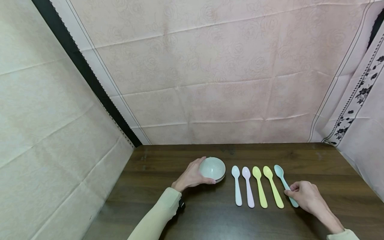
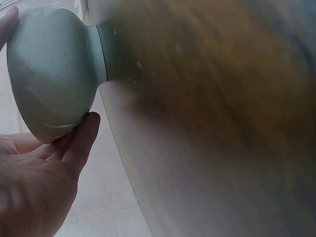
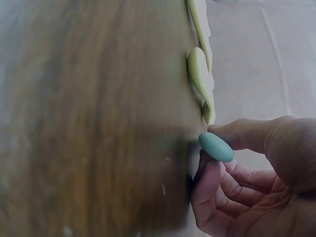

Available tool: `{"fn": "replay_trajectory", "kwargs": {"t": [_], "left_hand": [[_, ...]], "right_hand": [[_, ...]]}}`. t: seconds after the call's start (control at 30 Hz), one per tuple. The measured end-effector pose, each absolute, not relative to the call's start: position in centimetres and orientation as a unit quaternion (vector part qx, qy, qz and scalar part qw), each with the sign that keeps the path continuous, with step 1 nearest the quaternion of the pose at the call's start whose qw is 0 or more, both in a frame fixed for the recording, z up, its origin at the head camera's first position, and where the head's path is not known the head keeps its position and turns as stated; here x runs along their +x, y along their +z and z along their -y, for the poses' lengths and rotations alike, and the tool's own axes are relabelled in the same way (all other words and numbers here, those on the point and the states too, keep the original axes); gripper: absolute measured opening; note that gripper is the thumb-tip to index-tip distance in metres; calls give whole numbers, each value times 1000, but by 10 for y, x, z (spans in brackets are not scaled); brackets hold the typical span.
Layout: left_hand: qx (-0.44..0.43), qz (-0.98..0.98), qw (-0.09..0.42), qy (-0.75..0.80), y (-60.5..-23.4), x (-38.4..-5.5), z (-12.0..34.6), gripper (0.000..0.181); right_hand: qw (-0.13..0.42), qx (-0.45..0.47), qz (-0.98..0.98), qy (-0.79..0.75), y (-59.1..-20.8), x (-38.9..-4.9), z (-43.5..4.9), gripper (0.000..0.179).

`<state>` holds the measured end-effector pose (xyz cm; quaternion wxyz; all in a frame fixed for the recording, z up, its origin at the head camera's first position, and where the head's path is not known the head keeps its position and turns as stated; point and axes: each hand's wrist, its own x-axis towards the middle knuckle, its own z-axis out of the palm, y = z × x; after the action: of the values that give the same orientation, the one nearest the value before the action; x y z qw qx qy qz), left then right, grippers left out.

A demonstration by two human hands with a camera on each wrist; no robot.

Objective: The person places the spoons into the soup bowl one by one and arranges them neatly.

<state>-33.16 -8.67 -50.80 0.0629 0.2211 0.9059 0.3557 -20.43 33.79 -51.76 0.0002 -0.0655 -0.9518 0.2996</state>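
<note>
My left hand (image 1: 193, 175) holds a small pale green bowl (image 1: 213, 168) from its left side, fingers and thumb spread round the wall. In the left wrist view, the bowl (image 2: 54, 74) stands with its narrow foot at the wooden table. With thumb and fingers my right hand (image 1: 307, 196) pinches the handle of a turquoise spoon (image 1: 279, 172), the rightmost of a row. Its rounded handle end (image 3: 216, 147) shows between the thumb and fingers in the right wrist view. To its left lie two yellow-green spoons (image 1: 260, 188) (image 1: 273, 188), a lilac spoon (image 1: 249, 188) and a pale blue spoon (image 1: 237, 186).
The dark wooden table (image 1: 210, 220) ends at the back against a hanging pale cloth (image 1: 225, 110). Cloth also hangs on the left (image 1: 60, 150) and on the right (image 1: 364, 140), bordered by a dark strip and a floral band.
</note>
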Motion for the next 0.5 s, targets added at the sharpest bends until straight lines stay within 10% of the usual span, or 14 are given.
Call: {"fn": "replay_trajectory", "kwargs": {"t": [0.5], "left_hand": [[217,-907,65,354,-509,-332,87,117]], "right_hand": [[22,-64,947,313,-515,-198,-339,19]]}}
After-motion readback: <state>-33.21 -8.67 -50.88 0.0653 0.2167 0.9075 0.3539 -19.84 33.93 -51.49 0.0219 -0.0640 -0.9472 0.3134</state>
